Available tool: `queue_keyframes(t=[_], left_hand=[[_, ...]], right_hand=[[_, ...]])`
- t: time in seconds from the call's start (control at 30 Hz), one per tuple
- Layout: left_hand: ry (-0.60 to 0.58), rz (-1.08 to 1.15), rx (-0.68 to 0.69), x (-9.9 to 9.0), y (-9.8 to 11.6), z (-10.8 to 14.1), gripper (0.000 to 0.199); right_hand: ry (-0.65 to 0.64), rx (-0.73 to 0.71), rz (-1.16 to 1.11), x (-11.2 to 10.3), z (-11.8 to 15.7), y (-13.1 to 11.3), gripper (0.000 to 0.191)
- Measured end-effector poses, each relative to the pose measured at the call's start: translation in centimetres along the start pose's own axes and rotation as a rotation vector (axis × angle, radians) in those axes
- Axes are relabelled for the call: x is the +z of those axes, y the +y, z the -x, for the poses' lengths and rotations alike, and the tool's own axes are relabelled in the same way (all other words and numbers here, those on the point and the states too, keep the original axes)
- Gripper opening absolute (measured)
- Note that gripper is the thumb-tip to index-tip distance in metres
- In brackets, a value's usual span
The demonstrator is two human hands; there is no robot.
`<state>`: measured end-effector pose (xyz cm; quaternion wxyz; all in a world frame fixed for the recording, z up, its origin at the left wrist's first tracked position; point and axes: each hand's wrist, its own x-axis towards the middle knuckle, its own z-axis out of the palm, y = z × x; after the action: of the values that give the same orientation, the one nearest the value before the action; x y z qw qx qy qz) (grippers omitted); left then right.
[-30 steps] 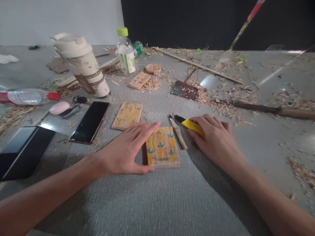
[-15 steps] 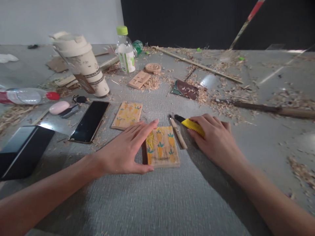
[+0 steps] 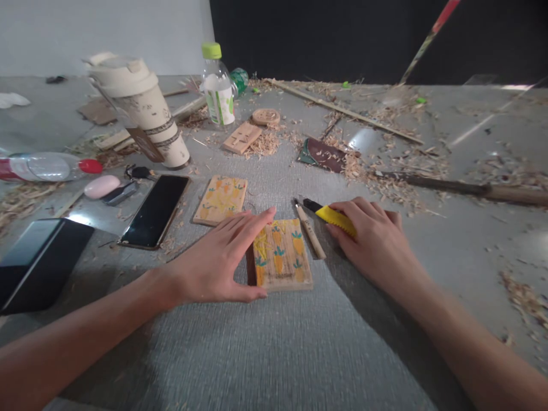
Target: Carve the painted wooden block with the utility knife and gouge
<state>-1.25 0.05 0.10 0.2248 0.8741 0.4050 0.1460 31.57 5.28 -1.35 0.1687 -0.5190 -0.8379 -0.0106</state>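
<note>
In the head view my left hand (image 3: 214, 260) lies low over the mat with fingers stretched and thumb spread. Thumb and index finger bracket the left side of a small wooden board (image 3: 282, 254) painted with orange carrots and teal leaves; whether they press on it I cannot tell. My right hand (image 3: 374, 237) is wrapped around a yellow utility knife (image 3: 329, 216), its black end pointing left and away from me. Between board and knife lies a thin wood-handled carving tool (image 3: 310, 234). A second carrot-painted board (image 3: 220, 200) rests beyond my left fingers.
Left of my hand lie a phone (image 3: 156, 211), a black case (image 3: 47, 262) and a red-capped bottle (image 3: 51, 166). Behind stand a cream tumbler (image 3: 137, 103) and a green-capped bottle (image 3: 218, 94). Carved wood pieces (image 3: 242, 137), a brown pouch (image 3: 327, 155), sticks (image 3: 449, 185) and shavings are scattered around.
</note>
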Motion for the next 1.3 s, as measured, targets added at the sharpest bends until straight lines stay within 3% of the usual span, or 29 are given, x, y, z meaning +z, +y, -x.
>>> queue_keyframes(t=[0.43,0.83,1.13,1.3], left_hand=[[-0.008,-0.011,0.008,0.1,0.1,0.0,0.132],[0.048,-0.080,0.021,0.6,0.3,-0.3,0.146],[0.182,-0.080,0.001,-0.1,1.0,-0.1,0.143],[0.316,-0.103,0.021,-0.2,1.4,-0.1,0.142]], right_hand=[[0.006,0.003,0.006,0.1,0.0,0.0,0.023],[-0.007,0.017,0.003,0.2,-0.1,0.0,0.024],[-0.004,0.066,-0.083,-0.1,-0.2,-0.4,0.023],[0.095,0.141,-0.225,-1.5,-0.5,-1.5,0.024]])
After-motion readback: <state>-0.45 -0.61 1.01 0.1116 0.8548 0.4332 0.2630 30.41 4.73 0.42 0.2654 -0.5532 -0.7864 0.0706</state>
